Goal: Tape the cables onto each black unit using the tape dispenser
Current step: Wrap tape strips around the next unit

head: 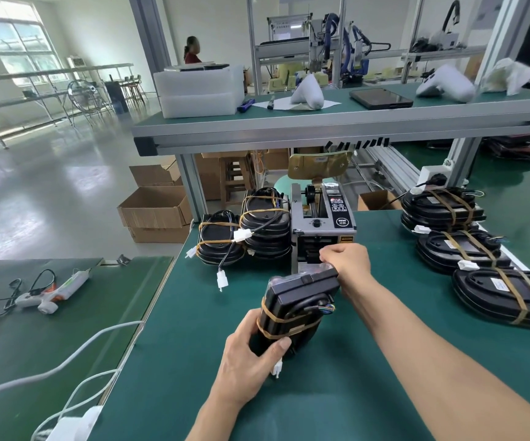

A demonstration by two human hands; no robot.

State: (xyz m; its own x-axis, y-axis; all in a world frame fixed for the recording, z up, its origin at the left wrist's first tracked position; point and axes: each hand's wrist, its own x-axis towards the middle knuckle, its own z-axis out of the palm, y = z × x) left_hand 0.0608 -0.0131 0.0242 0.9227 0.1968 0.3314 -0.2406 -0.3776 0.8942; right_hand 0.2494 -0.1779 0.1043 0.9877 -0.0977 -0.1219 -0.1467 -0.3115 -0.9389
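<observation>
Unit in hand: we saw a black, flat plastic unit (298, 305) with tan tape bands, tilted above the green bench mat (193, 345), just in front of the grey tape dispenser (322, 230).
Left hand: our left hand (251, 354) gripped the unit's near end, thumb across it; fingers behind were hidden.
Right hand: our right hand (346, 261) curled at the dispenser's outlet; we could not tell whether it pinched tape.
Cable: black cable (305, 305) lay on the unit; its white plug (277, 368) was partly covered.
Stacks: taped black units (467, 249) lay right, rubber-banded units (244, 230) left.
</observation>
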